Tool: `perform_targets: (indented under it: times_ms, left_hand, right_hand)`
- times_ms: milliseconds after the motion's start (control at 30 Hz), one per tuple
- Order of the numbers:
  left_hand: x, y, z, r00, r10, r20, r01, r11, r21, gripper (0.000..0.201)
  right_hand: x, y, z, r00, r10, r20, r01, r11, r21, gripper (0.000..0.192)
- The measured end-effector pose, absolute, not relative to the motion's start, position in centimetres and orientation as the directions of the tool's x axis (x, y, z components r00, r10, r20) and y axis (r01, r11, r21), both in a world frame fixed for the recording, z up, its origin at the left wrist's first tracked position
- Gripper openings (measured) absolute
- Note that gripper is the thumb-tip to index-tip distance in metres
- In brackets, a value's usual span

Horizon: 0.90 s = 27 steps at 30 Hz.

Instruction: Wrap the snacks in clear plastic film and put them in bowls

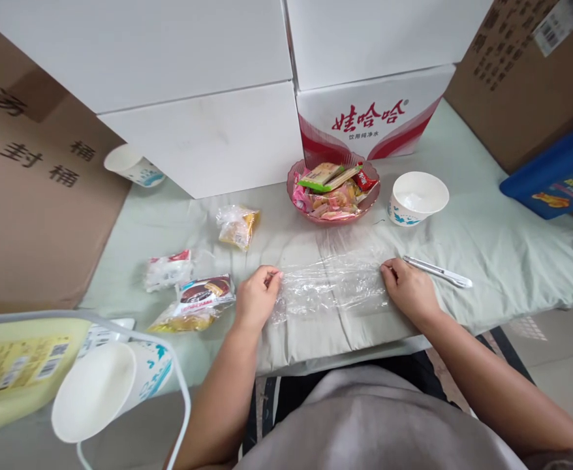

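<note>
Because probably light, limp and slippery, hold clear plastic film [335, 292], six o'clock from pink bowl [339, 219], by its edges, as pinched by left hand [257, 295] at nine, right hand [411, 287] at three.

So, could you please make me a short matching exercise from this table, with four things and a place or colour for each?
Things:
1. Clear plastic sheet
2. Snack bowl
3. Slim white tool
4. Paper cup beside the bowl

Places and colours:
A. White with blue print
B. On the outer side of the right hand
C. Between the left hand and the right
D. Pink, before the red-lettered carton

Pairs: 1-C, 2-D, 3-B, 4-A
</note>
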<state>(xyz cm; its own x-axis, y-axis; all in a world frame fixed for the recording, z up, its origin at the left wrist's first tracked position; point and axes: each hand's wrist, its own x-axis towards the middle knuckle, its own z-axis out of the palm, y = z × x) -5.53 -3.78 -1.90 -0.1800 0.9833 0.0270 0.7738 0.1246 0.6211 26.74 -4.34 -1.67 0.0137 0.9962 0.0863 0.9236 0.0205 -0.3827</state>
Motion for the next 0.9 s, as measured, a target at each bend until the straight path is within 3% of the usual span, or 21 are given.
perform_targets:
  times_ms: [100, 233, 333, 500, 667, 767, 900]
  left_hand:
    - [-5.6, -4.0, -1.8, -0.138, 0.987, 0.078, 0.759, 0.055, 0.648, 0.023]
    - [-5.3, -4.2, -1.2, 0.091, 0.988, 0.125, 0.728, -0.152, 0.668, 0.026]
    - [-5.0, -4.3, -0.9, 0.189, 0.976, 0.106, 0.743, -0.213, 0.635, 0.027]
    - [-5.2, -4.2, -1.4, 0.081, 0.993, 0.086, 0.690, -0.118, 0.714, 0.020]
    - [-5.8, -4.0, -1.8, -0.042, 0.999, -0.031, 0.292, 0.042, 0.955, 0.018]
    - [-6.0, -3.9, -1.6, -0.041, 0.997, -0.065, 0.072, 0.068, 0.995, 0.013]
    - [-5.7, -4.0, -1.1, -0.044, 0.990, -0.135, -0.027, 0.134, 0.991, 0.012]
  right_hand:
    - [26.6, -4.2, -1.7, 0.018, 0.998, 0.055, 0.962, -0.002, -0.274, 0.026]
    - [26.7, -4.1, -1.6, 0.023, 0.998, 0.064, 0.984, -0.011, -0.176, 0.025]
    - [26.8, -4.1, -1.5, 0.021, 0.998, 0.062, 0.992, -0.014, -0.125, 0.026]
    - [26.8, -4.3, -1.7, 0.003, 0.996, 0.087, 0.996, 0.005, -0.085, 0.028]
    - [26.8, -4.3, -2.2, 0.007, 0.993, 0.119, 0.997, 0.002, -0.079, 0.026]
    - [26.7, -4.3, -2.2, 0.016, 0.993, 0.118, 0.997, -0.007, -0.075, 0.025]
    - [26.6, -4.3, -2.1, 0.017, 0.993, 0.113, 0.996, -0.007, -0.085, 0.026]
